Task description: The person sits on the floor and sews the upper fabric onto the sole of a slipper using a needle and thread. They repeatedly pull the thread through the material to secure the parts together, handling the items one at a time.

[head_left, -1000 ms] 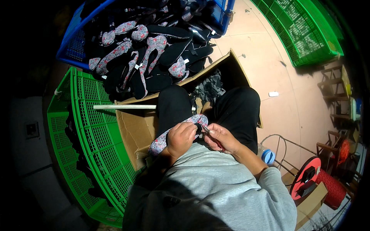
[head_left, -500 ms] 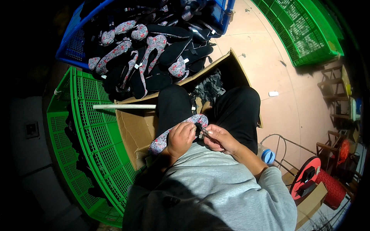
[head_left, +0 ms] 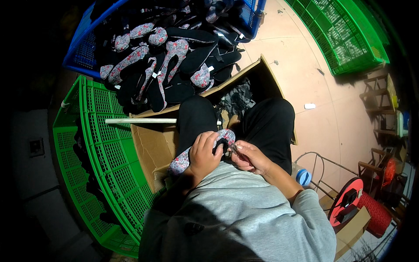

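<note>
A slipper (head_left: 179,162) in grey, pink and red floral fabric with a dark opening lies across my lap. My left hand (head_left: 204,155) is wrapped over its middle, the thumb near the opening. At the slipper's far end, my right hand (head_left: 249,158) pinches a small dark piece (head_left: 233,149), close against the fabric edge. Whether that piece is a tool or part of the slipper is too small to tell. Between my knees is a cardboard box (head_left: 150,146) holding black scraps (head_left: 238,99).
Ahead, a heap of black and floral slippers (head_left: 174,56) spills over a blue crate (head_left: 80,50). Green crates stand at my left (head_left: 104,144) and far right (head_left: 340,35). A pale rod (head_left: 139,121) crosses the box. A red round stool (head_left: 345,203) and a blue-lidded jar (head_left: 303,177) sit at right.
My left hand's fingers have shifted and opened slightly along the slipper, the thumb lifting away from the forefinger. The right hand stays nearly in place.
</note>
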`<state>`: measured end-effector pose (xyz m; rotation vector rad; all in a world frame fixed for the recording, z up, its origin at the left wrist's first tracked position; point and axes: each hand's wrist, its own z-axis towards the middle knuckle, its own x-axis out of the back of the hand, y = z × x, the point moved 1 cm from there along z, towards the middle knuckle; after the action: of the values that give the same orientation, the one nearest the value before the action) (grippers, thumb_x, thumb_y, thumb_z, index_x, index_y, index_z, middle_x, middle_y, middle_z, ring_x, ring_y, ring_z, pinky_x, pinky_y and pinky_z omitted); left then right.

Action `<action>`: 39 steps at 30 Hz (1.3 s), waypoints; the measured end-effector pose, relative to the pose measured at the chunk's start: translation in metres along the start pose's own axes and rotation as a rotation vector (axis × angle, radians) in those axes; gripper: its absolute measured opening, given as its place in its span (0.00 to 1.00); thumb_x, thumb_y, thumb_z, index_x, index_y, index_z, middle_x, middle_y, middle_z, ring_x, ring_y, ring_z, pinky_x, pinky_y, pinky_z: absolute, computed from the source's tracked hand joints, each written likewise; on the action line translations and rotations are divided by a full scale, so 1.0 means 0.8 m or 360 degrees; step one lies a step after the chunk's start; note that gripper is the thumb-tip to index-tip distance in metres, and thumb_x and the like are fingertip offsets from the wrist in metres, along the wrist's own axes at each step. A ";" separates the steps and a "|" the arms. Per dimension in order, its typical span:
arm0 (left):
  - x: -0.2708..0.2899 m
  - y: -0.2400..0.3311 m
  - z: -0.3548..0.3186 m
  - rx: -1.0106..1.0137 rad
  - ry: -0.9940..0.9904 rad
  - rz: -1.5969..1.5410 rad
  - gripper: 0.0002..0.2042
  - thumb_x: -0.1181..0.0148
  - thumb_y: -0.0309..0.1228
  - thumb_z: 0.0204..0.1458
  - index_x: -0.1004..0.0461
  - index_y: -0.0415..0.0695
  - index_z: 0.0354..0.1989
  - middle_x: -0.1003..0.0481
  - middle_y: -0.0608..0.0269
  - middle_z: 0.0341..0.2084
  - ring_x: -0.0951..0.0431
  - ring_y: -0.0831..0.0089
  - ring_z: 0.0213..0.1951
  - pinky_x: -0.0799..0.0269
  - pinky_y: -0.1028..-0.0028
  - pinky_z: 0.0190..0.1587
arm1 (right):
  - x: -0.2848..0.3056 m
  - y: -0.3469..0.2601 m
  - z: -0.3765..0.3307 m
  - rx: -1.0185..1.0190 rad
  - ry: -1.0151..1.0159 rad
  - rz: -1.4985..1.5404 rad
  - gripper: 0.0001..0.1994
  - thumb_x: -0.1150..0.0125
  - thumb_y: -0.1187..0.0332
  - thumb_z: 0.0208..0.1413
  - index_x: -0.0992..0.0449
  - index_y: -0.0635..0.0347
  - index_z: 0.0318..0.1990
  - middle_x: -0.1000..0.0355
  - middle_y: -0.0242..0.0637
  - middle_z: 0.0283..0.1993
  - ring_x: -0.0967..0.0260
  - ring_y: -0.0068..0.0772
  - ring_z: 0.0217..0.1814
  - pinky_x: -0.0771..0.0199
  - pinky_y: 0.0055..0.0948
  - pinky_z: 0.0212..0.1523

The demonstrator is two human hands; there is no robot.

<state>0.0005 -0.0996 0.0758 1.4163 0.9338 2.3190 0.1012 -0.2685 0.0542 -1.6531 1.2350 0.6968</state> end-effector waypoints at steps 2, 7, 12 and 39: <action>-0.001 0.000 0.002 0.0053 -0.0051 0.0026 0.14 0.34 0.24 0.42 0.25 0.40 0.39 0.25 0.56 0.36 0.24 0.55 0.41 0.28 0.62 0.45 | -0.002 0.000 0.000 -0.0019 0.0035 0.0025 0.13 0.53 0.60 0.70 0.32 0.62 0.49 0.35 0.35 0.26 0.50 0.13 0.13 0.51 0.14 0.10; -0.005 -0.010 0.000 0.0042 -0.0209 0.0020 0.11 0.35 0.26 0.44 0.24 0.41 0.38 0.25 0.58 0.34 0.25 0.56 0.38 0.28 0.63 0.42 | 0.001 0.000 0.000 -0.0059 0.0012 0.0030 0.13 0.53 0.60 0.69 0.31 0.62 0.49 0.35 0.35 0.26 0.50 0.13 0.13 0.52 0.14 0.10; -0.008 -0.009 0.000 0.0018 -0.0105 0.0000 0.09 0.34 0.22 0.42 0.23 0.40 0.34 0.25 0.56 0.29 0.24 0.57 0.34 0.28 0.63 0.37 | 0.005 0.002 0.004 -0.0148 0.0028 0.0052 0.13 0.52 0.60 0.69 0.31 0.62 0.48 0.36 0.34 0.24 0.52 0.13 0.12 0.54 0.14 0.08; -0.010 -0.006 0.001 -0.0195 -0.0033 0.0014 0.08 0.34 0.22 0.41 0.23 0.41 0.31 0.25 0.58 0.28 0.24 0.57 0.34 0.29 0.63 0.39 | 0.006 0.001 0.009 -0.0188 0.0075 0.0124 0.12 0.53 0.62 0.69 0.30 0.61 0.45 0.37 0.32 0.22 0.52 0.12 0.12 0.54 0.14 0.07</action>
<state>0.0047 -0.0997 0.0676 1.3946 0.7667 2.3206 0.1024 -0.2639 0.0465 -1.7336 1.3192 0.7962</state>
